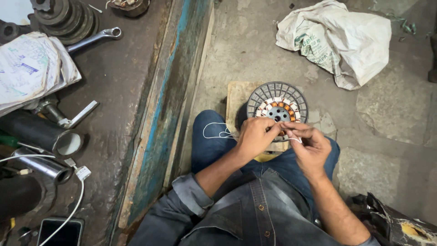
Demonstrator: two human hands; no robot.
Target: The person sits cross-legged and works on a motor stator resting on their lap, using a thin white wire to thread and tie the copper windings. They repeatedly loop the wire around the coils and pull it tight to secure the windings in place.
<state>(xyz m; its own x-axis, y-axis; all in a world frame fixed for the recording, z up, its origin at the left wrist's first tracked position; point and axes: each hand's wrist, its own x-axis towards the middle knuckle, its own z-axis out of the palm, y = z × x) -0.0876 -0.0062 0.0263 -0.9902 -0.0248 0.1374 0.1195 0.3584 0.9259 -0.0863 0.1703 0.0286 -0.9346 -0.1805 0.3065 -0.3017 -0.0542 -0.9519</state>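
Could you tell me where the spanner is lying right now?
In the head view the spanner lies at the top left, on the dark bench, between the stack of metal discs and the pile of papers, far from both hands.

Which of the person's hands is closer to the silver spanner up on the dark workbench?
Left. The left hand is on the spanner's side of the round motor part; the right hand is farther off, across it.

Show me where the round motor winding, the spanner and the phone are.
motor winding (277, 107): head view, on its grey ribbed rim.
spanner (95, 38): head view, middle of its shaft.
phone (59, 232): head view, on its dark screen.
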